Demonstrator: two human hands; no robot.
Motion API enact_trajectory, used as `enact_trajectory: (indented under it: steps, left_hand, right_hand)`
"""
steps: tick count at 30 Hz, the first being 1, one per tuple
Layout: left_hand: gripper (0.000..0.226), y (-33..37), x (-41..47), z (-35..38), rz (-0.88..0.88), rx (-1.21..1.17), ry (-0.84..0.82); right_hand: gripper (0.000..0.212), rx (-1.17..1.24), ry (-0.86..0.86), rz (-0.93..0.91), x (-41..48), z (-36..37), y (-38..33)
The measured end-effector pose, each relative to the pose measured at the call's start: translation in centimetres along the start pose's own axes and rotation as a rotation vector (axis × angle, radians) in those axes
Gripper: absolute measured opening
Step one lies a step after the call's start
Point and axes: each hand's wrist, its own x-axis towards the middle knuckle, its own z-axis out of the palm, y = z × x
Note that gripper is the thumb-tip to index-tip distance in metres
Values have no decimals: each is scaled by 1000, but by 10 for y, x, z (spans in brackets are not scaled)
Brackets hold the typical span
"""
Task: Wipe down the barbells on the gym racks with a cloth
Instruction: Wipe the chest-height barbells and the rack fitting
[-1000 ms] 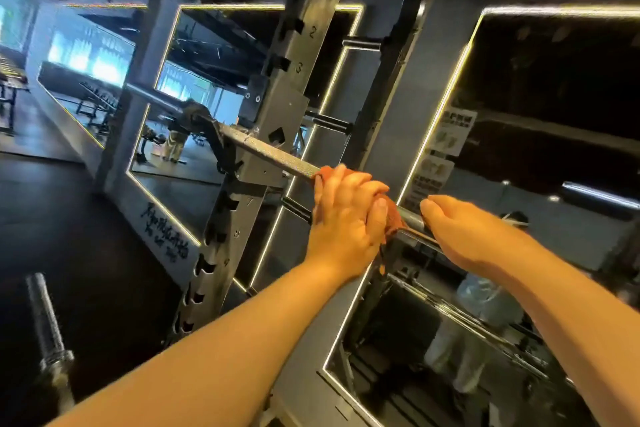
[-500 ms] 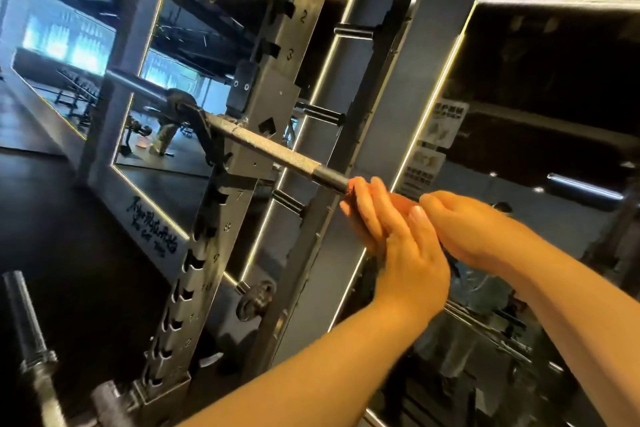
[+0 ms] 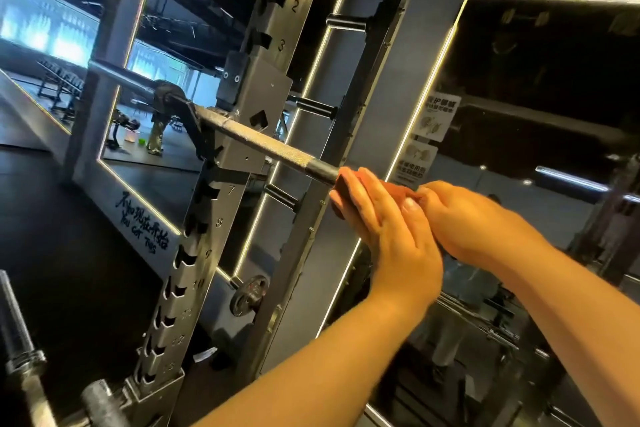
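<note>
Steel at the far left: a spare barbell (image 3: 17, 340) slants up from the bottom corner, low by the dark floor. Past it a mirror (image 3: 156, 45) with a lit frame runs along the wall, with writing painted beneath its lower edge. The rack upright (image 3: 204, 239) rises next, grey, notched and numbered down its face. The barbell (image 3: 277, 149) I am cleaning rests in the upright's hook and runs from the mirror side down and right toward me. Behind the upright, black storage pegs (image 3: 346, 22) stick out of a second post, and a small weight plate (image 3: 251, 295) hangs on a low peg.

My left hand (image 3: 391, 229) is wrapped over the orange-red cloth (image 3: 398, 191), fingers and thumb curled so the cloth is pressed round the bar, just past the end of the knurled stretch. My right hand (image 3: 474, 218) sits just beside it, touching the cloth's edge, and is curled over the bar itself. Its fingertips are hidden on the far side.

Above my hands, two printed notices (image 3: 440, 118) are stuck at the left edge of a second lit mirror (image 3: 554, 80), which fills the right.
</note>
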Motion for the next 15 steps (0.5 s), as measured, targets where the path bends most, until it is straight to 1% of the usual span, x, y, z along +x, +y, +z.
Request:
enact_trajectory:
  steps: [1,2,4,6,7,8,9,10,13,15]
  left_hand:
    - [66,-11,5,1,46,50,21]
    - [65,-13,19,-4,40,23,84]
    - [63,-15,54,-19,-32,-32,183]
    - [63,-12,86,-36,-157,-138,265]
    - [63,-11,95,-42,-190,-148,290]
    - [62,-11,99,-45,-188,-116,304]
    - [62,-13,98,-45,-154,-58,291]
    - [62,-15,90,-42,-105,6,239]
    - [55,-21,45,-28,106,283,-35]
    - [54,-23,29,-27,230,406,-160]
  right_hand:
    - [33,-17,6,-9,-1,0,1]
    - [29,-38,16,-11,-2,-1,1]
    - [28,-45,28,2,-4,0,2]
    - [32,-20,31,14,-6,-1,1]
    - [33,-19,35,17,-5,-1,1]
    - [34,-18,42,21,-5,0,2]
    - [34,-13,46,26,-4,0,2]
    - [33,-8,48,29,-4,0,0]
    - [27,-9,51,60,-6,-2,-3]
    - [22,5,78,60,-7,-2,-3]
